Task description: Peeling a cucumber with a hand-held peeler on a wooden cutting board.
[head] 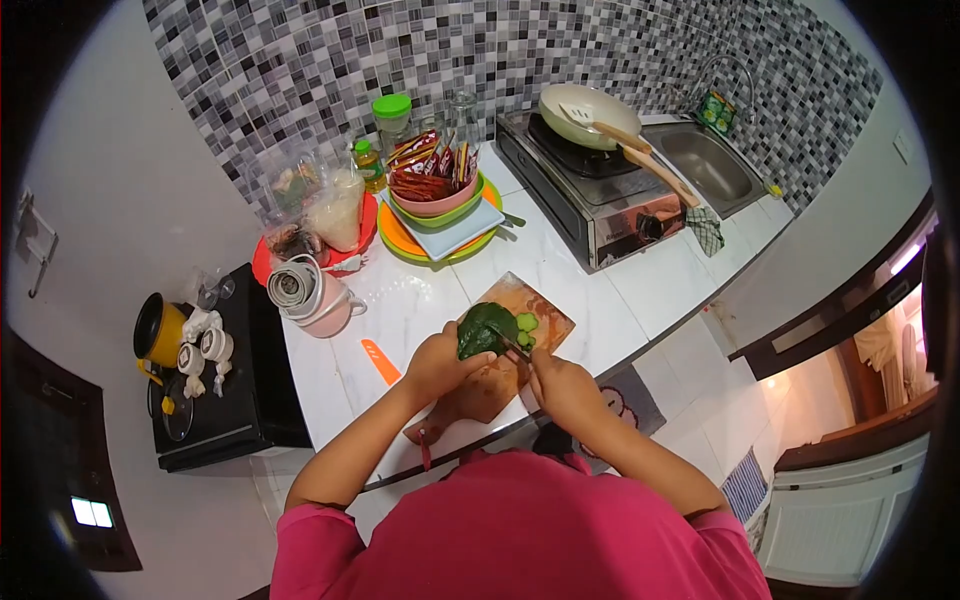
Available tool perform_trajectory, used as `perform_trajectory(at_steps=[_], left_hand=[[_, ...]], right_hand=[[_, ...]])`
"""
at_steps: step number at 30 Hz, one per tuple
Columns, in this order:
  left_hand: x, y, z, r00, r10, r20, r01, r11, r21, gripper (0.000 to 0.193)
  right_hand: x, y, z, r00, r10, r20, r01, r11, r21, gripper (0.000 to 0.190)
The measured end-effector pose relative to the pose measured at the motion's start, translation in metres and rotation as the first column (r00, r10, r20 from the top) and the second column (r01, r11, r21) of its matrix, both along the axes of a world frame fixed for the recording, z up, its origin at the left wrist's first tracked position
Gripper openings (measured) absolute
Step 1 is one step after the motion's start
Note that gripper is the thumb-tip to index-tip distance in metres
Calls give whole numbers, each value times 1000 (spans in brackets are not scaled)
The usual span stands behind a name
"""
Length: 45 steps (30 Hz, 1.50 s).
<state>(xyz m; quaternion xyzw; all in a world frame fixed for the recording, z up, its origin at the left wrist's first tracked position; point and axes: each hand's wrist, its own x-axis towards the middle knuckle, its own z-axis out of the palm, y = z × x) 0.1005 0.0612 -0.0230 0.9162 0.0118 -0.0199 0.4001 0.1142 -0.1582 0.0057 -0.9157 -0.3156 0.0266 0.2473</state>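
Note:
My left hand (pixel 439 366) holds a dark green leaf (pixel 486 330) above the far left part of a wooden cutting board (pixel 487 386). In my right hand (pixel 564 384) is a small knife (pixel 516 348), its blade against the right side of the leaf; the tip is hard to make out. Pale green vegetable pieces (pixel 527 324) lie on the board just right of the leaf. The board's handle points towards me, with a red cord (pixel 424 448) hanging from it. An orange knife sheath (pixel 381 361) lies left of my left hand.
Behind the board stand stacked plates and bowls (pixel 439 196) filled with sachets. A pink electric pot (pixel 326 304) and a red tray (pixel 367 225) of bagged food are at left. At right are a gas stove (pixel 592 217) with a pan (pixel 581 112), and a sink (pixel 709 169).

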Motion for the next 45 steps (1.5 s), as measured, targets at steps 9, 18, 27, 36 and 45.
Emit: perform_trajectory(at_steps=[9, 18, 27, 36, 45], left_hand=[[-6, -8, 1, 994, -4, 113, 0, 999, 33, 63], [-12, -16, 4, 979, 49, 200, -50, 999, -3, 52], [-13, -24, -2, 937, 1, 350, -49, 990, 129, 48], [-11, -26, 1, 931, -15, 366, -32, 992, 122, 49], [-12, -20, -2, 945, -23, 326, -10, 995, 98, 50]], right_hand=[[-2, -5, 25, 997, -24, -79, 15, 995, -104, 16], [5, 17, 62, 983, -51, -175, -12, 940, -341, 18], [34, 31, 75, 962, 56, -267, -177, 872, -456, 20], [53, 45, 53, 951, 126, -284, -265, 807, -527, 18], [54, 25, 4, 964, 165, -209, -228, 917, -328, 17]])
